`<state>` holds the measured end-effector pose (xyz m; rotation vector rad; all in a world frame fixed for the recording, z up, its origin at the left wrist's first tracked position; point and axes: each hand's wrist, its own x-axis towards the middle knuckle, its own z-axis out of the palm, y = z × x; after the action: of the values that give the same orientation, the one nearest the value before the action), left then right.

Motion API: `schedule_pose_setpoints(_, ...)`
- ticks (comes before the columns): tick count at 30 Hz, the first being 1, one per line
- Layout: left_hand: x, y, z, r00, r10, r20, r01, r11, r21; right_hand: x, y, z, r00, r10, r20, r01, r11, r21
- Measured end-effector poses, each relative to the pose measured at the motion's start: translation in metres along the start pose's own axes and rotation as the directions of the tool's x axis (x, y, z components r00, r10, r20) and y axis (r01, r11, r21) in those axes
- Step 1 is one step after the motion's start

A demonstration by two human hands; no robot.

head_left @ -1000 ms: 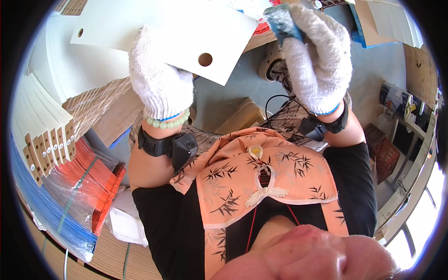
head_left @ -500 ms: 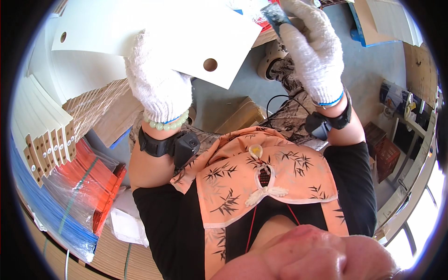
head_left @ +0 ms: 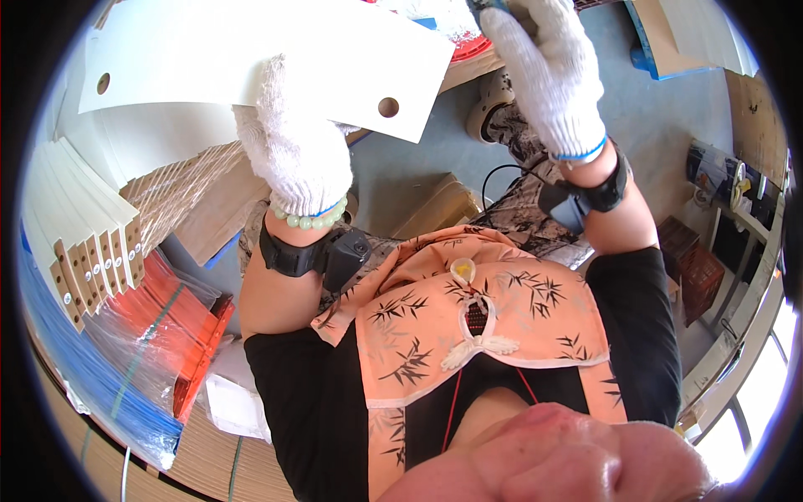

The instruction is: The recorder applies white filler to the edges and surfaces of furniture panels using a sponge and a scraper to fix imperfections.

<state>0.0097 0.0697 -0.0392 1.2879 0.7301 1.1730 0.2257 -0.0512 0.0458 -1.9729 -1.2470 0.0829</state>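
Note:
My left hand [head_left: 301, 146], in a white knit glove, is closed on the near edge of a white flat panel [head_left: 192, 63]. One finger lies over the panel's top face, and the others are partly hidden. Two round holes show in the panel, one near each end. My right hand [head_left: 548, 79], gloved too, is up at the top edge of the view, to the right of the panel. Its fingers are bent around a small flat blue-grey tool [head_left: 492, 4], only a sliver of which shows; its kind is unclear.
A red tray [head_left: 470, 48] with white material sits beyond the panel's right end. White boards with brown drilled ends [head_left: 88, 192] stand at left, above plastic-wrapped red-orange pieces [head_left: 159, 335]. A cardboard box [head_left: 447, 205] is on the floor, a red crate [head_left: 703, 280] at right.
My right hand has moved farther away, carrying the tool mostly out of view. The panel has turned slightly, its right end coming to the left, and my left hand has shifted a little right.

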Motion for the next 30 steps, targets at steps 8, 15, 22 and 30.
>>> schedule_pose_setpoints(8,0.004,0.005,-0.004,0.963,0.233,0.136,-0.270,0.844,0.463,0.004,0.000,0.012,0.981,0.182,0.059,-0.185,0.982,0.044)
schedule_pose_setpoints(15,0.013,0.011,-0.006,0.864,0.370,0.342,-0.494,0.492,0.717,-0.011,-0.005,0.001,0.961,-0.192,-0.198,0.208,0.976,0.068)
schedule_pose_setpoints(22,0.019,0.014,0.000,0.821,0.382,0.425,-0.561,0.403,0.723,-0.007,-0.004,0.012,0.966,-0.248,-0.069,0.245,0.968,-0.059)
schedule_pose_setpoints(30,0.026,0.011,0.008,0.817,-0.333,0.471,0.575,0.541,-0.614,0.012,0.015,0.006,0.984,0.159,-0.085,-0.157,0.987,0.033)
